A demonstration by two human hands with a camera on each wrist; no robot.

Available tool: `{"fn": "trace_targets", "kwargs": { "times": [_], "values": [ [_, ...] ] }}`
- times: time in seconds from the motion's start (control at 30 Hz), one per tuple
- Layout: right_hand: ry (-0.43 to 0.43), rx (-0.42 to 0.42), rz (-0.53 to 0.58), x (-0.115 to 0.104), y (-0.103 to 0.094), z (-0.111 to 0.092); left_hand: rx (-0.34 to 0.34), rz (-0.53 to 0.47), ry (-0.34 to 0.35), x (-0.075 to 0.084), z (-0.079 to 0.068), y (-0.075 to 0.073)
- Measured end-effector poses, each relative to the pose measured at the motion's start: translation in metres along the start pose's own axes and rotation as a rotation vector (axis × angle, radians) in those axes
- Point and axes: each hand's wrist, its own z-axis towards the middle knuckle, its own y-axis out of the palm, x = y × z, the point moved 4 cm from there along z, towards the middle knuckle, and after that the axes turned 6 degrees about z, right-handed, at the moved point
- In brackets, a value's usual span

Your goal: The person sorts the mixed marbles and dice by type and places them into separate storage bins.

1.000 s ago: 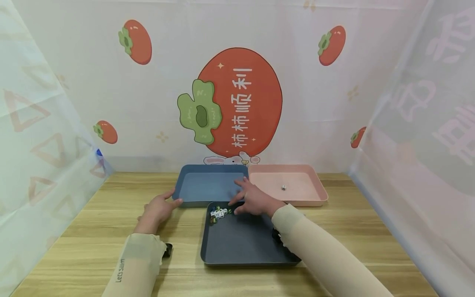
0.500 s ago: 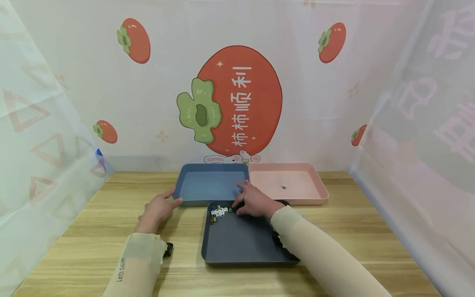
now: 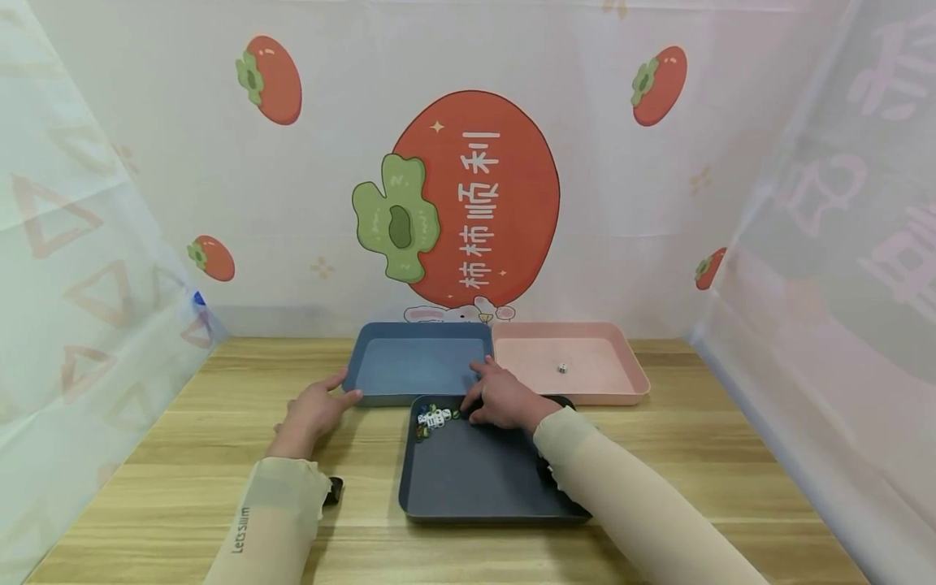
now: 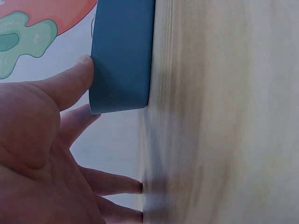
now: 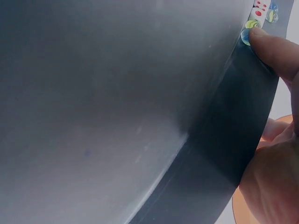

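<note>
My left hand (image 3: 313,410) touches the near left corner of the blue tray (image 3: 420,400). In the left wrist view the thumb (image 4: 77,79) lies at the tray's rim, the index finger is by the corner, and the other fingers reach down to the table. My right hand (image 3: 508,398) is over the far edge of the dark grey tray (image 3: 490,479), with its fingers bent downward. In the right wrist view its thumb is right at a yellow and blue glass marble (image 5: 245,36), next to white dice (image 5: 258,13). Several dice (image 3: 436,418) and marbles (image 3: 422,433) cluster in that tray's far left corner.
A pink tray (image 3: 621,396) stands right of the blue one, with a single die (image 3: 562,369) in it. All three trays sit close together on a wooden table (image 3: 183,455). A patterned cloth (image 3: 307,162) hangs behind.
My right hand has shifted slightly, its spread fingers drawing in and lowering toward the marble by the dark tray's far edge. My left hand has stayed at the blue tray's corner.
</note>
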Motion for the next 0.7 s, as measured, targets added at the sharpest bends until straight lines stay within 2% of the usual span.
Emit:
{"fn": "trace_targets", "kwargs": {
  "times": [0.23, 0.47, 0.7],
  "values": [
    [0.005, 0.006, -0.012, -0.0007, 0.0003, 0.0000, 0.001, -0.002, 0.002, 0.0007, 0.0010, -0.0001],
    [0.012, -0.027, -0.079, -0.0040, 0.0030, -0.0012, 0.002, 0.007, -0.004, 0.0001, 0.0005, 0.0001],
    [0.016, -0.022, -0.064, -0.0026, 0.0046, -0.0005, 0.003, 0.007, 0.002, 0.0006, -0.0008, 0.0000]
  ]
}}
